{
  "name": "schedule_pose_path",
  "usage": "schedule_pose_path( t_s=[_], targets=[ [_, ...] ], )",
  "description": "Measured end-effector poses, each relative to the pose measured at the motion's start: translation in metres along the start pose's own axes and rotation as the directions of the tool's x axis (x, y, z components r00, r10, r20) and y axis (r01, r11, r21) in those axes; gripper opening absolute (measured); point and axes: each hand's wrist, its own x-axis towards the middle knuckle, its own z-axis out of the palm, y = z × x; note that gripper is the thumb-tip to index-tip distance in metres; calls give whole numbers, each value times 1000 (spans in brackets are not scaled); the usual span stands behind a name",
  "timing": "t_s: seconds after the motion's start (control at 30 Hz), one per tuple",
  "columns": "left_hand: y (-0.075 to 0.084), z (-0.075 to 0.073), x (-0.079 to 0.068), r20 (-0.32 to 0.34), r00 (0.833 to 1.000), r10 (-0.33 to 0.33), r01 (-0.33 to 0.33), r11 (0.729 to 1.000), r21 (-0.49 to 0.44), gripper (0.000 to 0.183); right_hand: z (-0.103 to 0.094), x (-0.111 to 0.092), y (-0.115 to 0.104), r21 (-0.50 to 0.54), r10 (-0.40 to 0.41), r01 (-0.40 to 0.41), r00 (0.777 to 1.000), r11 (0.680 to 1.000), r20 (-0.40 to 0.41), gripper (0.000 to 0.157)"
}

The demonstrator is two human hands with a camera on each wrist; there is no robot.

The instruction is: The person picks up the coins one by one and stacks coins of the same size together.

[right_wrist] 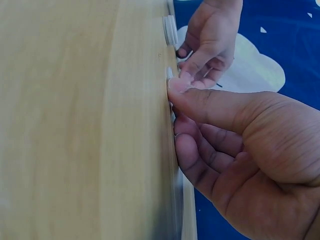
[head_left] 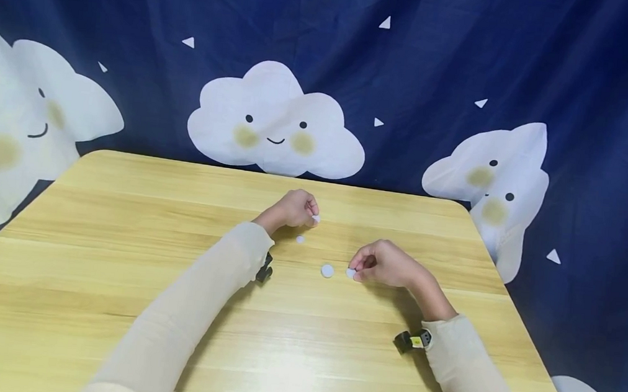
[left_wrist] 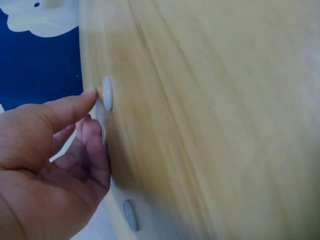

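Observation:
Several small, round, pale grey-white discs are on the wooden table [head_left: 135, 255]. My left hand [head_left: 293, 208] is at the far middle of the table, pinching one small disc [head_left: 316, 218] at its fingertips. A second disc [head_left: 300, 239] lies just below that hand. At the right, my right hand [head_left: 389, 263] pinches another disc [head_left: 351, 273] between thumb and fingers, low at the tabletop. Left of it lies a larger disc [head_left: 327, 270]; in the right wrist view a disc pile [right_wrist: 170, 30] shows a layered edge. Fingers partly hide the held discs.
A dark blue curtain [head_left: 415, 62] with printed smiling clouds hangs behind the table's far edge. Black wrist cameras are strapped at the left cuff [head_left: 264, 269] and the right cuff [head_left: 412, 340]. Both sleeved forearms reach in from the near side.

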Motion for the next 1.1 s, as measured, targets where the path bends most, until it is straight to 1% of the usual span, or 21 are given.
schedule_pose_path(
  t_s=[0.1,0.2,0.33,0.43,0.53,0.63,0.67,0.8,1.03,1.1],
  targets=[
    [-1,-2,-2,15,1000,5,-5,999,-44,12,-1,0,-1,1,-7,7,1000,1000,-4,11],
    [-3,-3,-5,27,999,20,-18,997,-71,9,0,0,-1,0,2,-2,1000,1000,-6,11],
    [-5,-4,-8,49,999,24,-17,990,-142,9,1,0,1,-2,20,-20,1000,1000,-7,12],
    [-8,-4,-10,73,997,16,2,972,-235,12,1,1,1,0,15,-15,1000,1000,-8,12],
    [-11,-3,-11,94,996,4,27,946,-322,13,2,1,2,-4,-10,10,1000,1000,-8,11],
    [-11,0,-14,109,994,-2,43,926,-375,13,1,1,1,-10,-29,29,1000,1000,-8,11],
    [-10,1,-16,112,994,-1,44,922,-386,13,1,1,1,-14,-35,34,999,999,-7,10],
    [-6,6,-22,129,992,13,42,910,-412,13,1,1,0,-13,-16,16,1000,1000,-6,10],
    [10,17,-33,156,987,49,22,906,-422,13,1,0,0,-6,-14,14,1000,1000,-6,10],
    [14,21,-36,164,985,56,21,901,-433,12,1,-1,0,-4,-13,13,1000,1000,-7,10]
  ],
)
